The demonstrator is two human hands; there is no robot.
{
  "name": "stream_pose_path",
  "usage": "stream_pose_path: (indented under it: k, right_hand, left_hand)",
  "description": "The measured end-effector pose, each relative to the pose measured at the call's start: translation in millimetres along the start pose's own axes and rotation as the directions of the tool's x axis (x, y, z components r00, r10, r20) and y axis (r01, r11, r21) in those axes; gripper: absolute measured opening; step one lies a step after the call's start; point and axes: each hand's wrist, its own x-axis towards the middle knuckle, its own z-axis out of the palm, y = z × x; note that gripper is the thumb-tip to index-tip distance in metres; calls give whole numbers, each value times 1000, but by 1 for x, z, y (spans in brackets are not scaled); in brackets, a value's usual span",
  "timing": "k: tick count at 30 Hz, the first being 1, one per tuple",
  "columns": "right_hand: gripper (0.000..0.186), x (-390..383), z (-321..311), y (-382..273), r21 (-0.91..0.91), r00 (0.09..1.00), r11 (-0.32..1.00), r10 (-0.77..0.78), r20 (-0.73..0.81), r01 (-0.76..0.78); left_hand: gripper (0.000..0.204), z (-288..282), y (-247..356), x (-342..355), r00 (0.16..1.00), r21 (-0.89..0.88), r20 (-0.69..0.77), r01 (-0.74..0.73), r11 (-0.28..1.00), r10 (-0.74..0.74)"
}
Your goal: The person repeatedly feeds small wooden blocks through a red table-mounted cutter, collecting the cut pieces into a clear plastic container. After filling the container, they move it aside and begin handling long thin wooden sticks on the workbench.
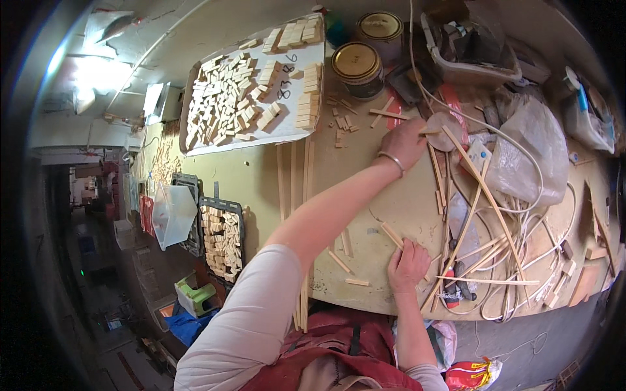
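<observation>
My left hand (404, 140), a bracelet on its wrist, is stretched far across the table with its fingers closed beside a pale round disc (445, 132). A thin wooden strip (386, 114) runs up to its knuckles; what its fingertips grip is hidden. Nearer to me, my right hand (411, 264) is closed on a short wooden stick (392, 235), which points away to the upper left. Short sticks (340, 262) lie to the left of it. Long wooden strips (486, 186) cross one another on the right.
A white tray (287, 107) of small wooden blocks stands at the back left, beside two paint cans (357, 68). A black crate (240, 242) of blocks sits at the left edge. Cables (531, 153), a plastic bag (531, 150) and a cluttered bin (469, 68) crowd the right.
</observation>
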Motion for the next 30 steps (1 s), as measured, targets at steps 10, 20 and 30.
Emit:
stream_pose_path:
  k: [10,20,30]
  right_hand:
    - [37,3,1,-1,7,1000,1000,-25,-18,25]
    - [38,3,0,0,-2,1000,1000,-30,-3,30]
    - [38,1,0,1,1,999,1000,-19,30,19]
  left_hand:
    - [19,-2,-21,-32,997,76,50,-58,995,55]
    - [29,-66,-45,-137,858,-859,470,498,116,-205]
    - [28,-64,-33,-180,938,-932,337,344,117,-76]
